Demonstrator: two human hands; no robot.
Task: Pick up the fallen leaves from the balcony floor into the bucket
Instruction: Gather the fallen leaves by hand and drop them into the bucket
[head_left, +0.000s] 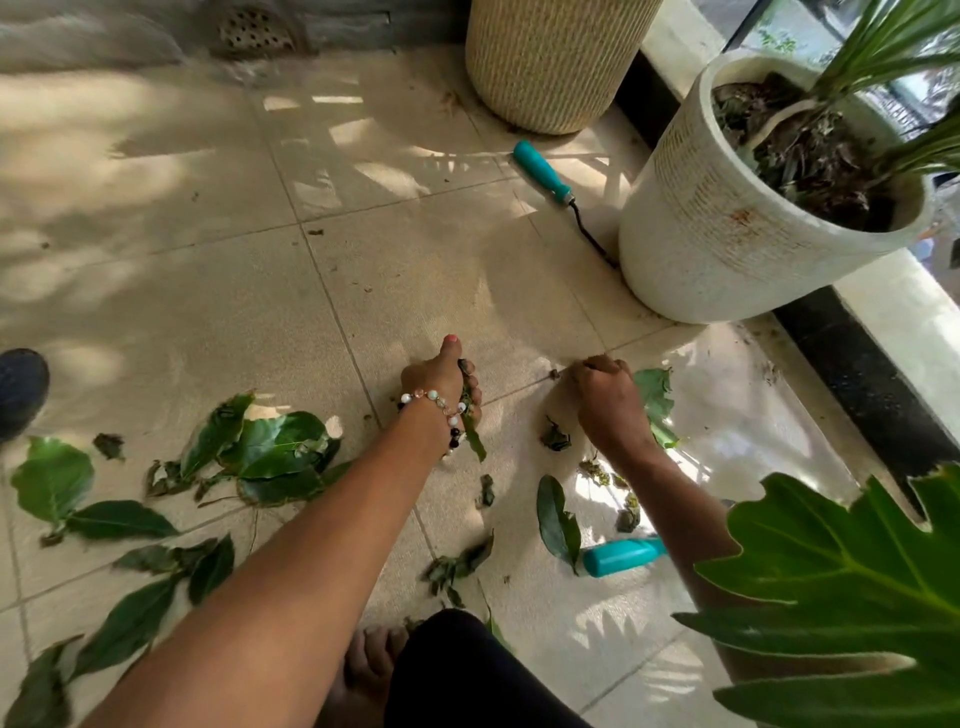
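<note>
Gripping a bunch of green leaves (471, 415) in curled fingers, the left hand (441, 387) hovers low over the beige tiled floor (208, 291), while the right hand (608, 397) beside it pinches a scrap at a grout line, its knuckles hiding the fingertips. Broad glossy fallen leaves (270, 457) lie scattered left of and behind both hands

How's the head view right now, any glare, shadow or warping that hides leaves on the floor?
Head view: sun glare washes the tiles by the right hand; dappled plant shadows mottle the far floor; wide-angle warping bends the white pot; a blurred big leaf blocks the lower right corner. The left hand holds leaves, in clear view.
</note>
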